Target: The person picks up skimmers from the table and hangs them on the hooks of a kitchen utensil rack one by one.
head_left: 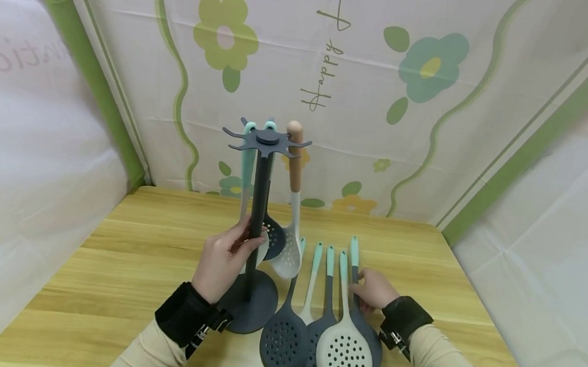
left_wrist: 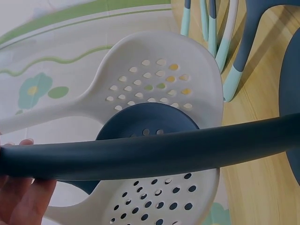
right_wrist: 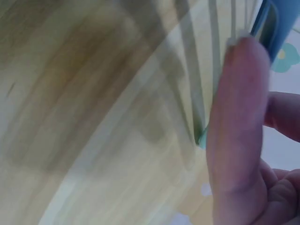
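My left hand (head_left: 222, 260) grips the dark pole (head_left: 261, 193) of a utensil stand, thumb and fingers around it. From the stand's hooked top (head_left: 267, 140) hang a white slotted spoon with a wooden handle (head_left: 295, 167), a dark perforated utensil (head_left: 274, 240) and mint-handled utensils (head_left: 247, 164). My right hand (head_left: 375, 289) pinches the handle of the rightmost dark grey utensil (head_left: 354, 272), which has a mint end; its head is partly hidden under a white skimmer (head_left: 345, 355). In the right wrist view, fingers (right_wrist: 239, 126) touch the dark utensil (right_wrist: 286, 23).
Left of the white skimmer lie a dark skimmer (head_left: 284, 344) and other mint-handled utensils (head_left: 330, 260), heads overlapping near the front edge. The stand's round base (head_left: 249, 308) rests on the wooden table (head_left: 135, 264). Behind hangs a flower-patterned cloth (head_left: 290, 56).
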A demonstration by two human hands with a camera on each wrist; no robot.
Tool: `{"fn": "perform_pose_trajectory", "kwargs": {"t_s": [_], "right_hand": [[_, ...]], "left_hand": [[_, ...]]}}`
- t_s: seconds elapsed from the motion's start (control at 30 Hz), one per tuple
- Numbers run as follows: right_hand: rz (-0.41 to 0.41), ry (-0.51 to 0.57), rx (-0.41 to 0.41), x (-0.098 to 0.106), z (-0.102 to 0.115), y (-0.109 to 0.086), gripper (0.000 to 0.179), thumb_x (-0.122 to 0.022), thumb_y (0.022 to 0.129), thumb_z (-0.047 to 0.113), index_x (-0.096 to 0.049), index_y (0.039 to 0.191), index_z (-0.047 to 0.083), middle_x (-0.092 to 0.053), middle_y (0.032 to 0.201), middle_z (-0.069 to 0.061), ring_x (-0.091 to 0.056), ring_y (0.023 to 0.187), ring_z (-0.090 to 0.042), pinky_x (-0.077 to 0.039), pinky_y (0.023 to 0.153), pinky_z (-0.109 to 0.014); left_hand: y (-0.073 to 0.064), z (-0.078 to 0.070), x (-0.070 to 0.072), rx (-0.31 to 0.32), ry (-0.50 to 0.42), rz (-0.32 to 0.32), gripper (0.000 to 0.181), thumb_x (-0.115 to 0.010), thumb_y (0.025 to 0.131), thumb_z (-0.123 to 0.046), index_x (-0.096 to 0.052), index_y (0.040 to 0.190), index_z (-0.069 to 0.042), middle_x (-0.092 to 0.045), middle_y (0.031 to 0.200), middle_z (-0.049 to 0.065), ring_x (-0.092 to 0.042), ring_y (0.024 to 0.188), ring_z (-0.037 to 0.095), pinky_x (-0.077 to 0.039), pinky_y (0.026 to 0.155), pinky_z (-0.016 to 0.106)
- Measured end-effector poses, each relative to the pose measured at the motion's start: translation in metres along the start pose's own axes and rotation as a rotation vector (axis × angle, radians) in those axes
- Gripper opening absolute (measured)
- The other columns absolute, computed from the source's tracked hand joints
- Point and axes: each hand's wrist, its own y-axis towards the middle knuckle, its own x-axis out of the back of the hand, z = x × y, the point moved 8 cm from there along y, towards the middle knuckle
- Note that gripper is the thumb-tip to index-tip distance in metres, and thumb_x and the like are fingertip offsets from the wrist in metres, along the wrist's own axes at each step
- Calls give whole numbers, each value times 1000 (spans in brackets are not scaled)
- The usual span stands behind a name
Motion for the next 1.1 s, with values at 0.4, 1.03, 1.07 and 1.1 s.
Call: {"fn": "perform_pose_trajectory", "kwargs": {"t_s": [0.4, 1.03, 1.07, 1.1], "right_hand": [[-14, 51, 5, 10, 4, -4, 43, -61, 91, 4, -50, 124, -21, -59, 53, -11, -57, 36, -16, -56, 39, -35], [-41, 162, 23, 35, 9, -8, 46, -60, 94, 7, -41, 128, -17, -64, 62, -14, -64, 44, -25, -60, 48, -44], [-45, 168, 26, 37, 10, -8, 45, -60, 95, 7, -40, 127, -16, -64, 63, -14, -64, 44, -25, -60, 48, -45], [-50, 174, 27, 39, 10, -8, 44, -60, 94, 7, -40, 127, -16, -65, 63, -14, -64, 44, -25, -60, 49, -46]], "left_hand": [[-2, 3, -1, 6, 9, -7, 39, -70, 88, -11, -70, 123, 6, -77, 101, 18, -76, 89, 23, -63, 69, 35], [-1, 2, -1, -9, 21, -8, 38, -71, 88, -9, -70, 122, 7, -77, 100, 17, -76, 87, 22, -63, 67, 33], [-1, 1, -1, -9, 20, -7, 37, -71, 88, -10, -70, 121, 7, -77, 100, 17, -75, 87, 22, -63, 67, 33], [-1, 1, 0, -11, 20, -6, 37, -71, 88, -10, -70, 121, 7, -77, 100, 17, -76, 87, 22, -63, 67, 33]]}}
